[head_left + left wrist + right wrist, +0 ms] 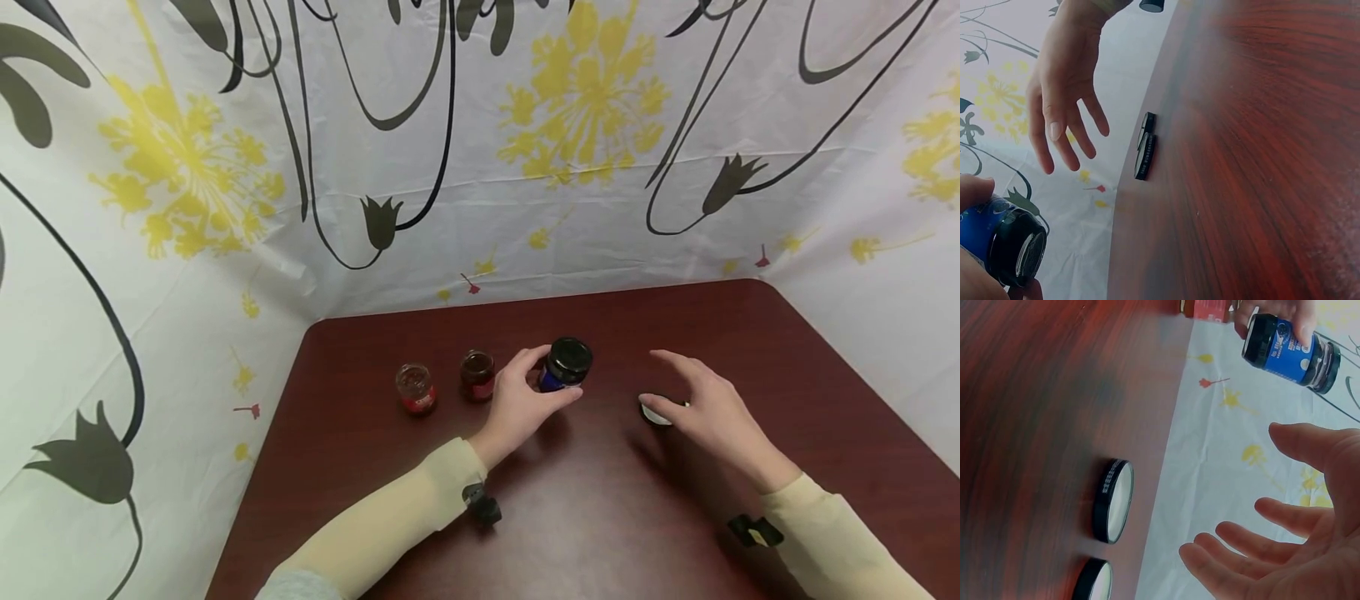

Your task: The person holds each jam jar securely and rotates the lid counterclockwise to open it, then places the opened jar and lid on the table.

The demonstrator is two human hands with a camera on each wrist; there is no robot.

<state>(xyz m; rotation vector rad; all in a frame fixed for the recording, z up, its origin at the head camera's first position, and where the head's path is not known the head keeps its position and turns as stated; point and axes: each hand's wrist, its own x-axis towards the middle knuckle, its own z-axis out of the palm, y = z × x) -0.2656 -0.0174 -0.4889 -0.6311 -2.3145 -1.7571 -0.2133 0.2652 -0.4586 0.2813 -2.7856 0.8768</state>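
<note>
A dark jar (pixel 566 364) with a blue label and a dark top is in my left hand (pixel 521 408), gripped between thumb and fingers. It is held above the table, and the right wrist view shows the whole jar (pixel 1288 353) beside the fingers. To the right, my right hand (pixel 712 417) hovers with its fingers spread and holds nothing. Under it a black-rimmed lid (pixel 656 411) with a pale inside lies on the table, partly covered by the hand in the head view. Two such lids show in the right wrist view, the nearer lid (pixel 1113 501) and a second lid (pixel 1093 581) close by.
Left of my left hand stand two small glass jars with red labels: a clear-looking jar (pixel 416 389) and a darker jar (pixel 477 375). The dark red table (pixel 360 492) meets a patterned white sheet (pixel 450 183) at its back and sides.
</note>
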